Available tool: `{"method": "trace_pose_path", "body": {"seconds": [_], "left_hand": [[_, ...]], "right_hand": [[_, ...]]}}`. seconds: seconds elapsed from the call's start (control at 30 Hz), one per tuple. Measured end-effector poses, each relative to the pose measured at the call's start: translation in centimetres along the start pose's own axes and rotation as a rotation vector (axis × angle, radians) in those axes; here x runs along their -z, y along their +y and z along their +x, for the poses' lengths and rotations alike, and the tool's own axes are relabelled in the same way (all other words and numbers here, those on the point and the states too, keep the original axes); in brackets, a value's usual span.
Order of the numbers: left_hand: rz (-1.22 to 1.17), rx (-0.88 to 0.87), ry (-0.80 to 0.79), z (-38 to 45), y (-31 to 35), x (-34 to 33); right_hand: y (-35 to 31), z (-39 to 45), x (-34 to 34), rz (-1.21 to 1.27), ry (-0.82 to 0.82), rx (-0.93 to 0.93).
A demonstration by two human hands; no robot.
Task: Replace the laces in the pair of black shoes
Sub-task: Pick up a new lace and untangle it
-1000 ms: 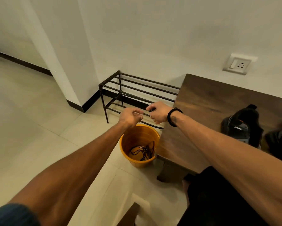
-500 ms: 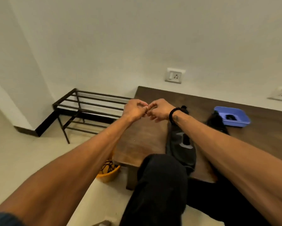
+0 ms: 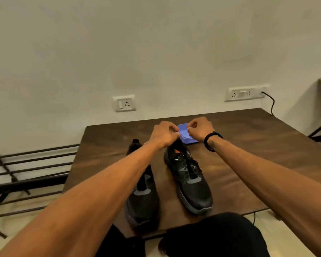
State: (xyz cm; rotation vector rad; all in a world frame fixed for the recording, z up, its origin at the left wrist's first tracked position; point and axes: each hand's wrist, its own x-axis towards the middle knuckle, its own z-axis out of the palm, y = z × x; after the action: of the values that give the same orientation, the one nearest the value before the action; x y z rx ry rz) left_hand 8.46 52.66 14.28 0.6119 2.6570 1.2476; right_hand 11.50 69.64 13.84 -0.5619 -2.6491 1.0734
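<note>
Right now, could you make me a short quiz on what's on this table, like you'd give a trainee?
1. True or false: both black shoes stand on the wooden table.
2. Which shoe plainly shows laces threaded? A) the left shoe B) the right shoe C) neither
3. Fill in: behind the left hand and right hand, raised close together with fingers curled, lies a ______ tray.

Key
1. True.
2. B. The left shoe's lacing is partly hidden by the forearm, so nothing shows there.
3. Blue. Whether the fingers pinch anything is too small to tell.
</note>
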Motion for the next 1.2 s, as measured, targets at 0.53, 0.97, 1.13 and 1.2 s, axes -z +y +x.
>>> {"method": "trace_pose_path", "body": {"seconds": [0.53,0.97,1.13,1.2], "left_hand": [[0.031,-0.079,-0.012,10.8,-3.0,-7.3],[-0.070,-0.007,0.161,6.9,-2.6,-2.3],[-0.128,-0.073,0.052,0.8,-2.3,1.9],[-0.211,-0.051,0.029,-2.3,-2.9,3.1]], "right_hand": [[9.1,15.3,-6.2,-0.607,-0.125,-0.170],[3.9,10.6,-4.1,0.080,-0.085,0.046],[-5.2,-0.2,-1.4,0.859,-0.331,0.029],[-6.9,-4.4,-1.8,0.866,-0.346,0.043]]}}
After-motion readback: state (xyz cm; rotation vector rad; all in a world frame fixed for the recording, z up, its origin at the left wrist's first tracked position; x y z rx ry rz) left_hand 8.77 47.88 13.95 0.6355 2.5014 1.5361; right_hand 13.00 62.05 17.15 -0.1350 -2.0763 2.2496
